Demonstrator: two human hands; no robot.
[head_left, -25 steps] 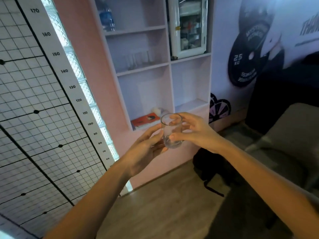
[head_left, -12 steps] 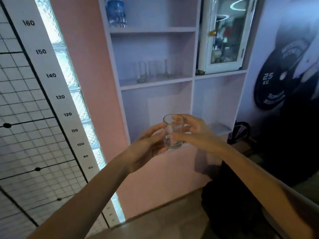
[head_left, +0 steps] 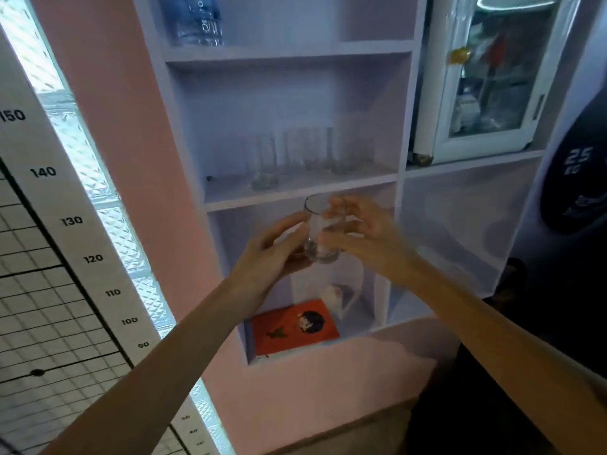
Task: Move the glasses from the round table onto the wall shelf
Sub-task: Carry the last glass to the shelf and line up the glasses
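Note:
A clear drinking glass [head_left: 320,231] is held upright in front of the wall shelf [head_left: 295,192], just below its middle board. My left hand [head_left: 272,254] wraps its lower left side and my right hand [head_left: 364,234] grips it from the right near the rim. Several clear glasses [head_left: 305,156] stand in a row on that middle board, toward its centre and right. The round table is out of view.
A water bottle [head_left: 197,19] stands on the upper board. A glass-door cabinet [head_left: 486,77] fills the right compartment. An orange book [head_left: 294,326] and a white object [head_left: 338,295] lie in the lower compartment. A height chart [head_left: 65,224] and glass-block strip cover the left wall.
The view has closed in on the shelf and the held glass has risen toward the middle board. Both hands keep their grip on it.

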